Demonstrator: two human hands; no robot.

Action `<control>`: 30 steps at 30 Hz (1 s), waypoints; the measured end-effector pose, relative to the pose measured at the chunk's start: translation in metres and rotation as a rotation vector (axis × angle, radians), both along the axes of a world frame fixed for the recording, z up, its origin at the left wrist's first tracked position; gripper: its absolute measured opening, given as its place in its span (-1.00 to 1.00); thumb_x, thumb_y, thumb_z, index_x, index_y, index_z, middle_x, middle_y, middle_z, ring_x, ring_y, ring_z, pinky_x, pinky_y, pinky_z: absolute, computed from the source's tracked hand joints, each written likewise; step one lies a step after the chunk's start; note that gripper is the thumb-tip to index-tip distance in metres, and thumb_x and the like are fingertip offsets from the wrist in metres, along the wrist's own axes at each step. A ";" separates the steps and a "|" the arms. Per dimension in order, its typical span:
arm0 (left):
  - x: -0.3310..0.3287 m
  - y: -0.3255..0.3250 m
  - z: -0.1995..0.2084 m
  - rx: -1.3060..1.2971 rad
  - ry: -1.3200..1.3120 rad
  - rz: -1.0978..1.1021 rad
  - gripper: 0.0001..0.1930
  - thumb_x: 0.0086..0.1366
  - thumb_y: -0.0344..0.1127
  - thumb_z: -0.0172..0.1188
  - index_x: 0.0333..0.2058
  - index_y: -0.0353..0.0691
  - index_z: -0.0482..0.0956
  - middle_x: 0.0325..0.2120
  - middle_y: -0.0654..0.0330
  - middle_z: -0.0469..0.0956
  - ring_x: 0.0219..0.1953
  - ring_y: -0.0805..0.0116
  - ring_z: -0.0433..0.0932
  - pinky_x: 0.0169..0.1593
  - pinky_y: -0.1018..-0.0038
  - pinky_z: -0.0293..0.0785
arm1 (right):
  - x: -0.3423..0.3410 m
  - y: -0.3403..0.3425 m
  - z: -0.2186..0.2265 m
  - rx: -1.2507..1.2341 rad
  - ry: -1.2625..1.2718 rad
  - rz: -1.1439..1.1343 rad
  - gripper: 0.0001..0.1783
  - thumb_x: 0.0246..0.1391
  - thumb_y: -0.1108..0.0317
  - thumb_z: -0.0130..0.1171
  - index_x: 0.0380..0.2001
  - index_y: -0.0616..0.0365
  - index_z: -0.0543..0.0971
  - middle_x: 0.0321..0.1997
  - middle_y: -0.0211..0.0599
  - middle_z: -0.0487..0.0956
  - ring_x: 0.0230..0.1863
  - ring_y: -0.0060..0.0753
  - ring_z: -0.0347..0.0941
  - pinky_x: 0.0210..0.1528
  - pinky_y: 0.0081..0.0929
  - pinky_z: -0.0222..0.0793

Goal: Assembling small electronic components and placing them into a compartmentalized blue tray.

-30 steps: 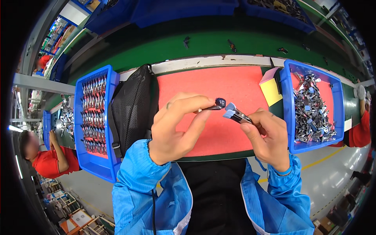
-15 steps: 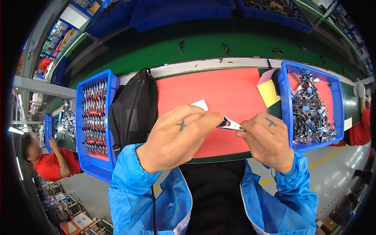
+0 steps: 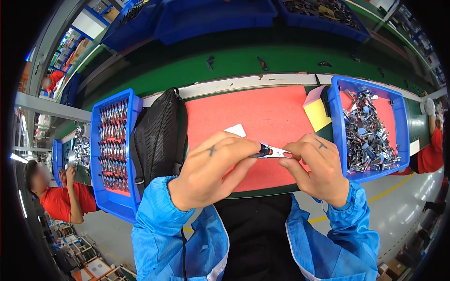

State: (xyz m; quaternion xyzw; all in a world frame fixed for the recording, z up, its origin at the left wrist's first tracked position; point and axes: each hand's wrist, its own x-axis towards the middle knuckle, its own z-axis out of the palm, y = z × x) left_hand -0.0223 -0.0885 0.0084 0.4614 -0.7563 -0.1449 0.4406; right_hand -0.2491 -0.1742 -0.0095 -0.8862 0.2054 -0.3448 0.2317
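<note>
Both hands meet over the near edge of the red rubber work mat point(image 3: 262, 112), pinching one small metal clip with a dark end point(image 3: 269, 151) between them. The left hand point(image 3: 211, 175) closes its fingertips on the dark end, while the right hand point(image 3: 318, 168) grips the bright metal end, so the piece hangs just above the mat and close to the body, where it is easy to see.

A small white card point(image 3: 236, 130) lies on the mat just beyond the left knuckles. To the right stands a blue plastic bin of loose shiny metal clips point(image 3: 370, 129), within easy reach of the right hand; to the left, a blue plastic tray holding clips in neat rows point(image 3: 112, 140) (sorted rather than heaped). A black mesh bag point(image 3: 157, 136) sits between that tray and the mat, and a yellow sponge block point(image 3: 318, 114) rests at the mat's right edge.
</note>
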 end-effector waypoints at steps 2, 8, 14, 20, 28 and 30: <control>0.000 0.002 -0.003 0.050 0.079 0.005 -0.65 0.09 -0.71 0.36 -0.12 -0.39 0.56 -0.24 -0.04 0.68 -0.24 0.13 0.69 -0.15 0.32 0.63 | -0.002 0.000 0.002 -0.004 -0.012 -0.001 -0.72 -0.12 0.46 0.48 -0.35 0.24 0.58 -0.47 -0.28 0.54 -0.51 -0.26 0.50 -0.54 -0.39 0.37; 0.004 -0.002 -0.007 0.107 0.174 0.002 -0.74 0.18 -0.68 0.33 -0.14 -0.42 0.57 -0.12 -0.10 0.65 -0.13 0.16 0.70 -0.03 0.29 0.65 | -0.003 0.001 -0.001 -0.061 -0.058 -0.004 -0.72 -0.13 0.44 0.49 -0.35 0.24 0.59 -0.46 -0.30 0.54 -0.52 -0.29 0.51 -0.56 -0.38 0.36; -0.004 0.001 -0.012 0.172 0.259 0.012 -0.76 0.19 -0.66 0.33 -0.15 -0.44 0.59 -0.11 -0.12 0.66 -0.08 0.09 0.71 0.02 0.30 0.66 | -0.005 0.005 -0.003 -0.082 -0.005 -0.028 -0.68 -0.19 0.56 0.48 -0.32 0.25 0.59 -0.49 -0.26 0.54 -0.53 -0.26 0.48 -0.51 -0.37 0.36; -0.002 0.003 -0.007 0.061 0.106 0.088 -0.75 0.18 -0.67 0.32 -0.14 -0.43 0.61 -0.11 -0.09 0.68 -0.10 0.09 0.73 0.01 0.34 0.67 | 0.001 0.003 0.002 -0.054 0.033 -0.002 -0.71 -0.18 0.63 0.43 -0.34 0.28 0.57 -0.50 -0.20 0.52 -0.53 -0.15 0.47 -0.50 -0.29 0.36; -0.009 -0.007 -0.016 -0.023 0.230 0.052 -0.79 0.25 -0.54 0.30 -0.14 -0.37 0.57 -0.13 0.02 0.64 -0.20 0.05 0.68 -0.19 0.34 0.65 | -0.008 0.004 0.009 -0.010 0.085 -0.033 -0.80 -0.03 0.65 0.31 -0.29 0.34 0.55 -0.50 -0.13 0.47 -0.52 -0.07 0.39 -0.46 -0.31 0.29; -0.005 -0.005 -0.019 -0.026 0.238 0.022 -0.81 0.27 -0.50 0.29 -0.15 -0.36 0.55 -0.16 0.03 0.63 -0.22 0.05 0.67 -0.21 0.34 0.64 | -0.003 0.001 0.007 0.017 0.084 -0.008 -0.78 -0.01 0.64 0.30 -0.25 0.34 0.55 -0.47 -0.15 0.49 -0.50 -0.13 0.39 -0.45 -0.32 0.28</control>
